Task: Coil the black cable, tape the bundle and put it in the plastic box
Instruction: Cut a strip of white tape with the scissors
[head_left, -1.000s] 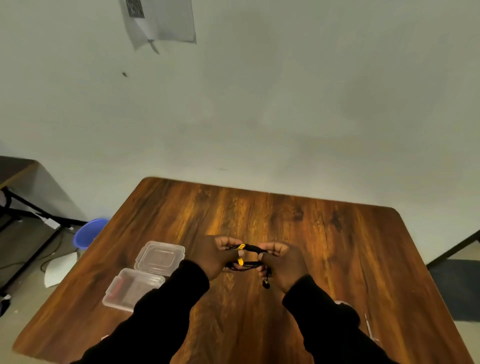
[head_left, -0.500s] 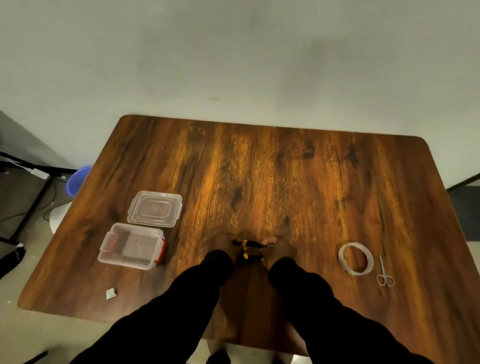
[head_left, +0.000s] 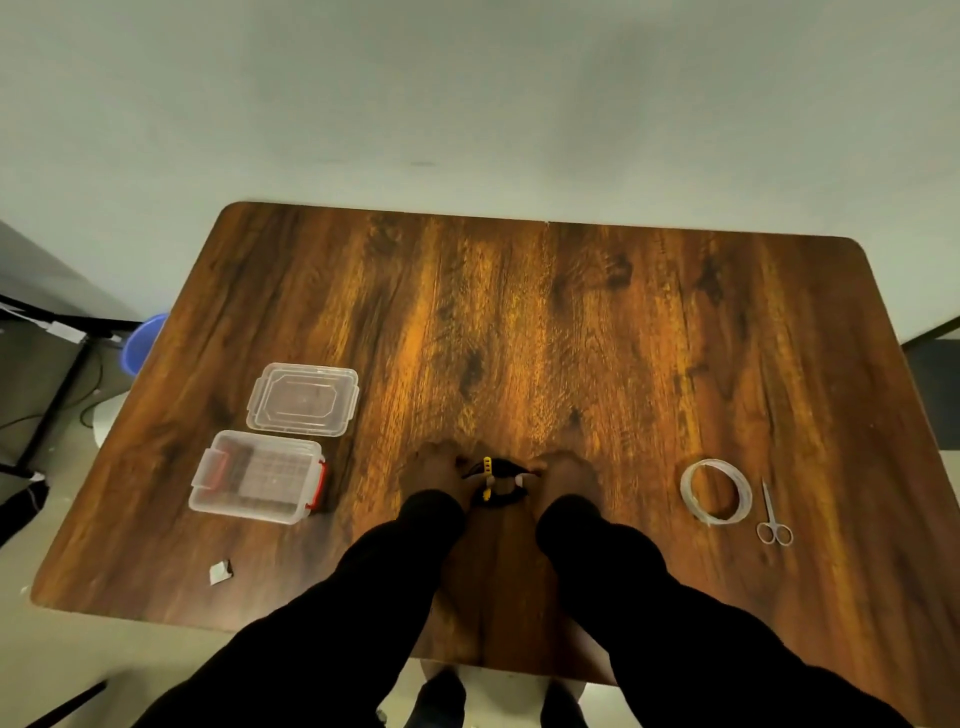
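Over the near middle of the wooden table (head_left: 545, 322) I hold a small coiled black cable (head_left: 497, 480) with a yellow tie around it. My left hand (head_left: 435, 467) grips its left side and my right hand (head_left: 563, 475) grips its right side; both are partly blurred. The open clear plastic box (head_left: 257, 475) with red latches stands to the left of my hands. Its clear lid (head_left: 304, 399) lies flat just behind it. A roll of clear tape (head_left: 716, 491) lies to the right, apart from my hands.
Small metal scissors (head_left: 774, 517) lie right of the tape roll. A scrap of paper (head_left: 221, 571) lies near the table's front left edge. A blue tub (head_left: 143, 340) and a black frame (head_left: 57, 332) stand on the floor at the left. A wall rises behind the table.
The view has tilted down from the wall to the whole tabletop, bringing tape and scissors into sight. Both hands still hold the cable bundle, now low over the near table.
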